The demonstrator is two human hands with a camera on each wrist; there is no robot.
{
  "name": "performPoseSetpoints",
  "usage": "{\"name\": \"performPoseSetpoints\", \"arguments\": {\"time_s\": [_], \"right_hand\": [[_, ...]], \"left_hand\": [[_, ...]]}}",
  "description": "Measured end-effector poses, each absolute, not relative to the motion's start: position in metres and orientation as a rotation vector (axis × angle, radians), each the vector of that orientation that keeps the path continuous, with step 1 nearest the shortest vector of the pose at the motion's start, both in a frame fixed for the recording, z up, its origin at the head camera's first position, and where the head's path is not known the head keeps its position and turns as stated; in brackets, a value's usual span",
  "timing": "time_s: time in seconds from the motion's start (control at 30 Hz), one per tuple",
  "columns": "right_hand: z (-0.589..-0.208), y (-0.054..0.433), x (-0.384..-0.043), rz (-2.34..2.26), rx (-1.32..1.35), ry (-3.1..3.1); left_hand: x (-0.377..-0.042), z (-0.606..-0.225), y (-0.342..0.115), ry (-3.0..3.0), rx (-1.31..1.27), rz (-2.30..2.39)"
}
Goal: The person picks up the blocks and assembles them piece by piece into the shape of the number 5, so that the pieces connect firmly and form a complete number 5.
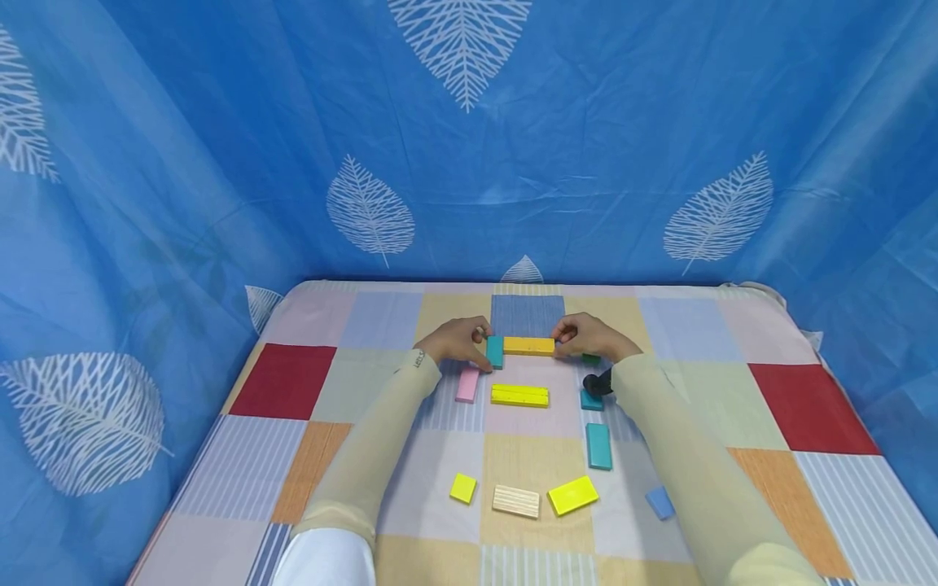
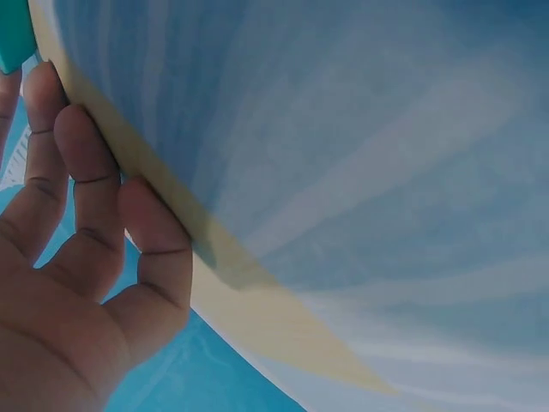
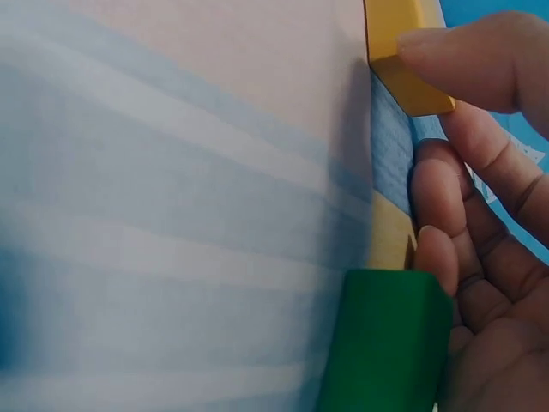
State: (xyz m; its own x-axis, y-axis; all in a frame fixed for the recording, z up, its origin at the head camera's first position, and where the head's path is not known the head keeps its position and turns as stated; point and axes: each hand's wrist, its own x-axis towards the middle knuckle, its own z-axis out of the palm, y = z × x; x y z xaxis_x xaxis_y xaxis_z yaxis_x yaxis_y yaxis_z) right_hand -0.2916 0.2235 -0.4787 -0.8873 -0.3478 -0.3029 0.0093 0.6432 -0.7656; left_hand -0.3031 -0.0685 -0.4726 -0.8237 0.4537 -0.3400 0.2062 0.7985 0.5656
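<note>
My left hand (image 1: 458, 338) grips a teal block (image 1: 495, 352) between thumb and index finger at its two ends. In the left wrist view its other fingers (image 2: 90, 146) are bent at the cloth, and only a corner of the teal block (image 2: 15, 34) shows. Just right of the teal block lies a long orange-yellow block (image 1: 529, 347). My right hand (image 1: 589, 335) pinches its right end, thumb on the near face, as the right wrist view shows. Beneath that hand is a green block (image 3: 386, 343), mostly hidden in the head view.
A pink block (image 1: 466, 384) lies by the left hand, bright yellow blocks (image 1: 519, 395) in the middle. Teal blocks (image 1: 598, 446) lie near the right forearm. Nearer are a yellow square (image 1: 463, 488), a striped wooden block (image 1: 516, 501), a yellow block (image 1: 573, 496) and a blue block (image 1: 660, 503).
</note>
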Motion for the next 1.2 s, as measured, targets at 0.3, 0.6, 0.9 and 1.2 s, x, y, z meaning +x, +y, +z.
{"name": "performPoseSetpoints", "arguments": {"time_s": [0.3, 0.6, 0.9, 1.2], "right_hand": [[-0.473, 0.224, -0.294, -1.141, -0.275, 2.379], [-0.473, 0.233, -0.280, -1.253, -0.360, 2.441], [-0.475, 0.249, -0.260, -1.493, -0.241, 2.522], [-0.480, 0.270, -0.241, -1.668, -0.106, 2.478]], "left_hand": [[-0.303, -0.475, -0.070, 2.530, 0.486, 0.727], [-0.300, -0.476, -0.073, 2.524, 0.484, 0.753], [-0.299, -0.474, -0.072, 2.522, 0.506, 0.773], [-0.299, -0.476, -0.072, 2.536, 0.470, 0.761]]}}
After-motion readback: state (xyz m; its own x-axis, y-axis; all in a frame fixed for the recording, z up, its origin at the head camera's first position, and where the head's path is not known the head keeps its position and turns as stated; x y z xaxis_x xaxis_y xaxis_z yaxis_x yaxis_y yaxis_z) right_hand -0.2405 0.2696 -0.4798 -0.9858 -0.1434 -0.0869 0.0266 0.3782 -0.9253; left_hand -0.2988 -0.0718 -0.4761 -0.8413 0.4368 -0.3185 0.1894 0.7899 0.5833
